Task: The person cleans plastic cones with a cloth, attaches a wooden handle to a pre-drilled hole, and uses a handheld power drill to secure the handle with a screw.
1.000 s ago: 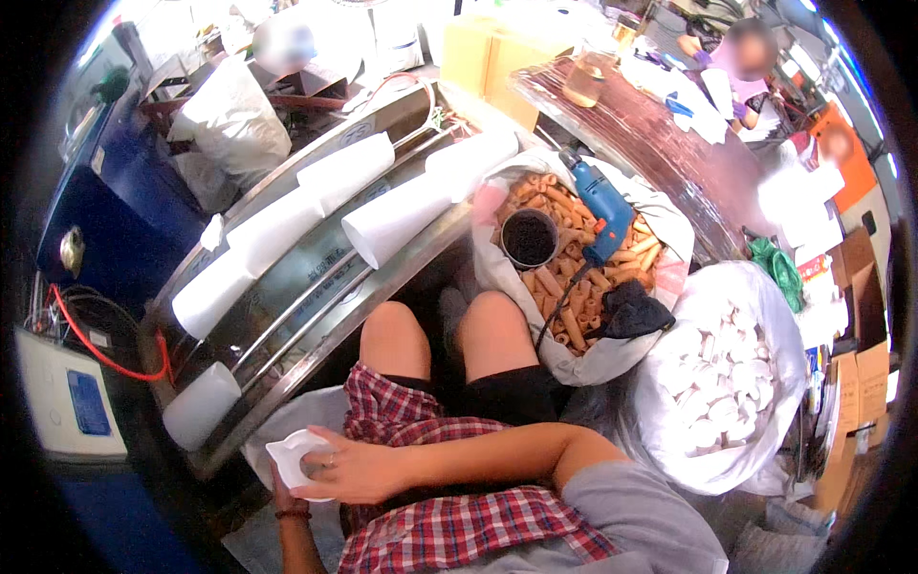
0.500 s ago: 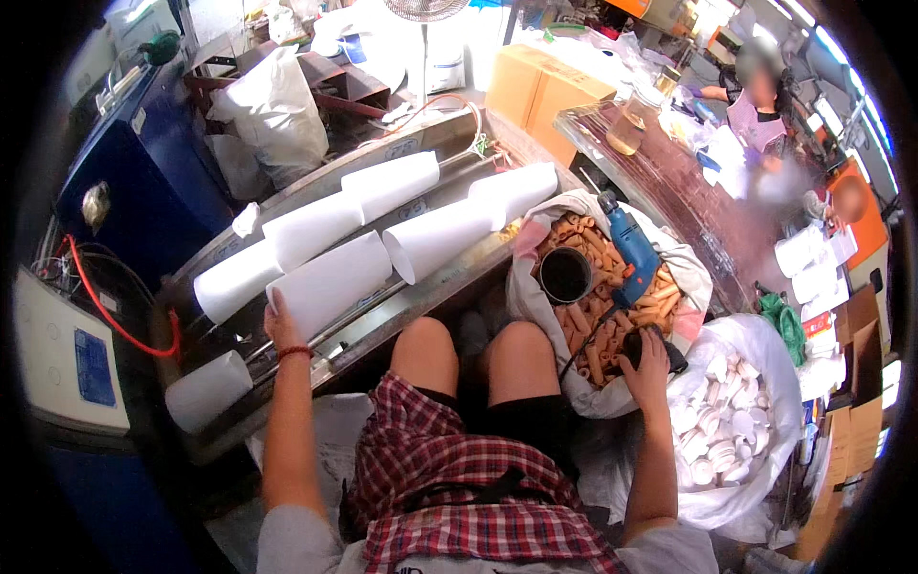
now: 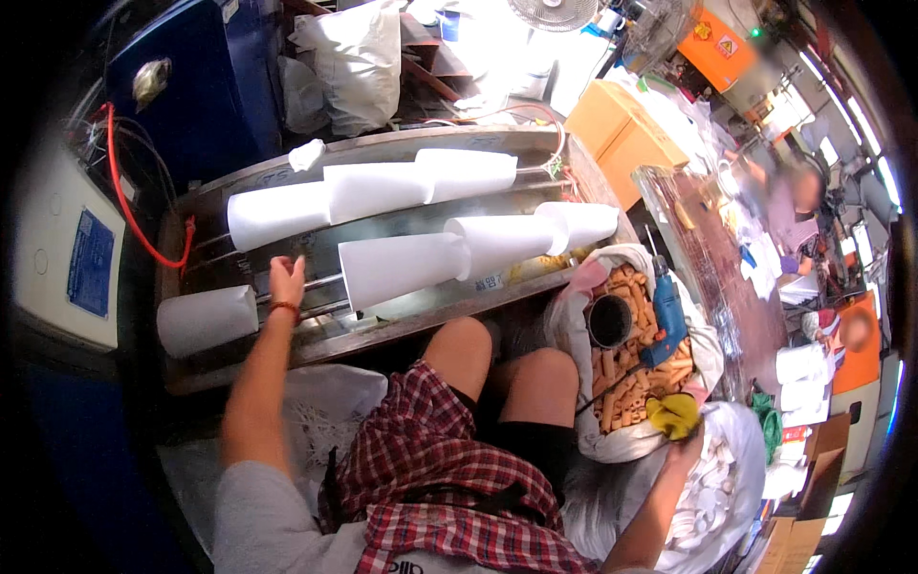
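White tapered tubes lie in two rows on metal rods across a long trough (image 3: 325, 356); the far row (image 3: 378, 194) and near row (image 3: 454, 258) hold three each. A single white tube (image 3: 207, 321) sits apart at the left end. Between it and the near row is my left hand (image 3: 286, 283), just over the rods, thumb and fingers apart with nothing in them. My right hand (image 3: 685, 450) is at the near rim of a cloth sack, its fingers partly hidden against a crumpled yellow cloth-like thing (image 3: 673, 416) with a dark edge, which it appears to grip.
In the sack (image 3: 710, 359) lie many orange-brown tubes (image 3: 626, 407), a dark round cup (image 3: 609, 320) and a blue power drill (image 3: 666, 316). A plastic bag of white pieces (image 3: 706, 502) stands nearer. Beyond are a wooden table (image 3: 703, 258), a cardboard box (image 3: 622, 129) and a person (image 3: 794, 225).
My left hand has let go of a white tube, which now sits against the near row. My right hand has shifted, and the yellow thing has come into sight. The view has turned left.
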The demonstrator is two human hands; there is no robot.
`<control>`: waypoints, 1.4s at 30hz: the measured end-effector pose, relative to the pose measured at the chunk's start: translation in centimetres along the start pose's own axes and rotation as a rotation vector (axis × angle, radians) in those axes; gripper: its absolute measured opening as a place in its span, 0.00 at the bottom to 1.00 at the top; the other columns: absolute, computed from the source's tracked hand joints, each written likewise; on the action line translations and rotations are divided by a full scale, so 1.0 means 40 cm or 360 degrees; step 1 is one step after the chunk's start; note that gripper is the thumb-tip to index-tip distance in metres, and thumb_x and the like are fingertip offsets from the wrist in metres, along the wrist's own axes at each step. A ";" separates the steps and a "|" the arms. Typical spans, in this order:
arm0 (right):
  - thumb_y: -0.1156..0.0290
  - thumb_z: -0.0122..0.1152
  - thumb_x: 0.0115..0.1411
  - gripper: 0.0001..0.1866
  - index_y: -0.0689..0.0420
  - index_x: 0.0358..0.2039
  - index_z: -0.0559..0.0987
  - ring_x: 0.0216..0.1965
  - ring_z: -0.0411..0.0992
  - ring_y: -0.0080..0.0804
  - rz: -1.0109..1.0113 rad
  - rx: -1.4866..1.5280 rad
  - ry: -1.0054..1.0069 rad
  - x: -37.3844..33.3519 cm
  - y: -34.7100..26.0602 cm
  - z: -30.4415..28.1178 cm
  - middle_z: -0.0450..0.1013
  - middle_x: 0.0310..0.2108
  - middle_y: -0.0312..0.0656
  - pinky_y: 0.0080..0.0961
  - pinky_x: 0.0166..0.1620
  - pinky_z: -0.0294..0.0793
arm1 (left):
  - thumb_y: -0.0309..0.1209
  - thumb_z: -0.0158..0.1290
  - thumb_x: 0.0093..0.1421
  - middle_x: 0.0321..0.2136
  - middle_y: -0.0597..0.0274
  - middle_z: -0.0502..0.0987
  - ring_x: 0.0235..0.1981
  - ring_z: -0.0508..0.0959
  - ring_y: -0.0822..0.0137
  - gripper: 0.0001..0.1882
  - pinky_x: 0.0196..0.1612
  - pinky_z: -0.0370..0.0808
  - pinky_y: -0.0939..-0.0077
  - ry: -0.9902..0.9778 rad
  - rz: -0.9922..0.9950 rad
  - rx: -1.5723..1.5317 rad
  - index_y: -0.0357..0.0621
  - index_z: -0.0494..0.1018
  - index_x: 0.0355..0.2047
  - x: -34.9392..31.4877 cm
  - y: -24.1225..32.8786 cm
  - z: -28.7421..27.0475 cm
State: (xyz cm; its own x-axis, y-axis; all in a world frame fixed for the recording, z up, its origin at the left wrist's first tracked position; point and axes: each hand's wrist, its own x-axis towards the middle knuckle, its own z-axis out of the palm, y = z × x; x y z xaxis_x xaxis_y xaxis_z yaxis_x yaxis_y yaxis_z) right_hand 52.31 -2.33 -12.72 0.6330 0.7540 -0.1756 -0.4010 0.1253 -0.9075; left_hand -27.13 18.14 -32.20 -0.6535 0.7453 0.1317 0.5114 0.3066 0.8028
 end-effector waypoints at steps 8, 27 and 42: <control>0.64 0.44 0.65 0.14 0.59 0.44 0.72 0.45 0.67 0.29 -0.0677 -0.1397 -0.0115 -0.082 0.159 0.196 0.70 0.42 0.43 0.28 0.48 0.66 | 0.41 0.60 0.48 0.49 0.52 0.70 0.51 0.71 0.57 0.33 0.49 0.70 0.59 -0.1102 0.0162 0.2059 0.48 0.62 0.54 0.089 -0.205 -0.101; 0.60 0.56 0.57 0.16 0.53 0.44 0.75 0.59 0.55 0.49 -0.1254 -0.2465 -0.1450 -0.262 0.273 0.397 0.60 0.57 0.45 0.41 0.54 0.63 | 0.50 0.56 0.49 0.48 0.59 0.73 0.52 0.71 0.56 0.29 0.56 0.59 0.46 -0.0417 0.0201 0.2500 0.51 0.72 0.50 0.092 0.084 -0.319; 0.68 0.48 0.59 0.14 0.61 0.43 0.75 0.46 0.70 0.34 -0.0764 -0.0139 -0.1751 -0.188 0.273 1.034 0.72 0.45 0.45 0.29 0.53 0.65 | 0.46 0.52 0.59 0.55 0.36 0.63 0.57 0.65 0.49 0.37 0.59 0.60 0.64 -0.0072 0.0375 0.0405 0.27 0.56 0.57 -0.163 0.646 -0.328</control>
State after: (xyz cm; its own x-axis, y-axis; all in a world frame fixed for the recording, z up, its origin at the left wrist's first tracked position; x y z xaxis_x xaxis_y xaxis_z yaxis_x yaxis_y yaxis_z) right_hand 15.78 20.05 -5.52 -0.2153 0.7941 0.5683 -0.2063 0.5319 -0.8213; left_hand -16.95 13.44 -4.68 -0.4787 0.8369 0.2655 0.7716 0.2566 0.5820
